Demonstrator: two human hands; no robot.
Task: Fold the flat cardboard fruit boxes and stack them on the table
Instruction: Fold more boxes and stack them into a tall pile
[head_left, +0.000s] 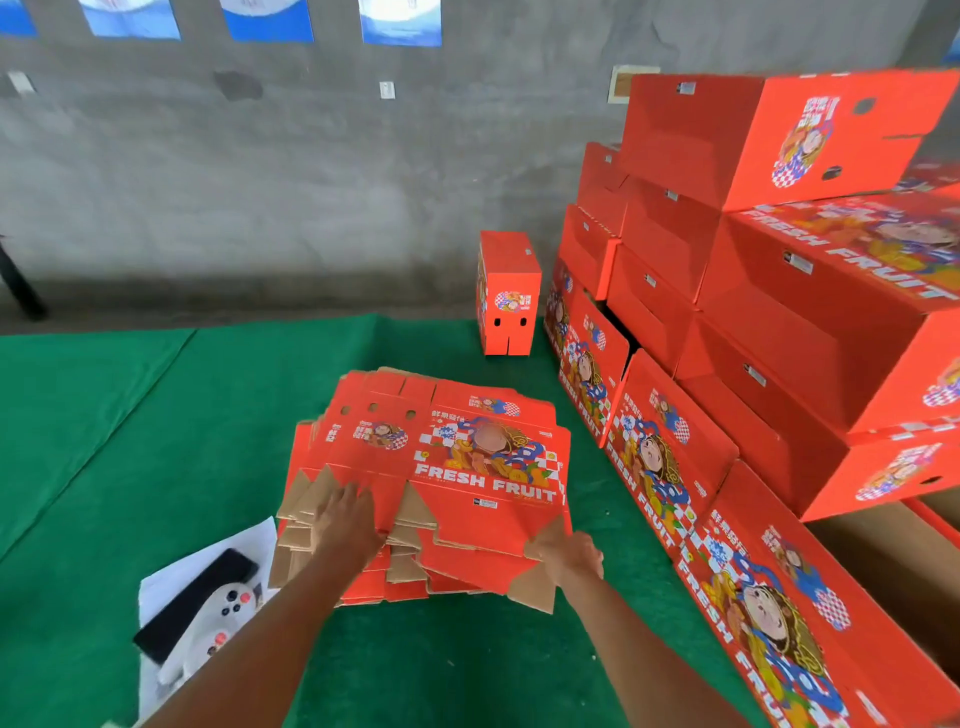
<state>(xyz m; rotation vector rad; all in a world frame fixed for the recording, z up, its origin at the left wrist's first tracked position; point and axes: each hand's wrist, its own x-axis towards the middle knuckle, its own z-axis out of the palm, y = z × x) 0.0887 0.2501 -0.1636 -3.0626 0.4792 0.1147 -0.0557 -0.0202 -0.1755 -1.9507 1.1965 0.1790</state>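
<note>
A pile of flat red "FRESH FRUIT" cardboard boxes (457, 457) lies on the green table cover (156, 441) in front of me. My left hand (349, 522) rests with spread fingers on the pile's near left flaps. At the near right corner of the top flat box my right hand (570, 558) grips the edge by a brown flap. Folded red boxes (779, 291) are stacked several high along the right side. One more folded box (508, 296) stands upright alone at the far edge.
A white sheet with a black and a white device (205, 603) lies at the near left. An open brown box (904, 566) shows at the right edge. A grey concrete wall (311, 182) with blue posters runs behind the table.
</note>
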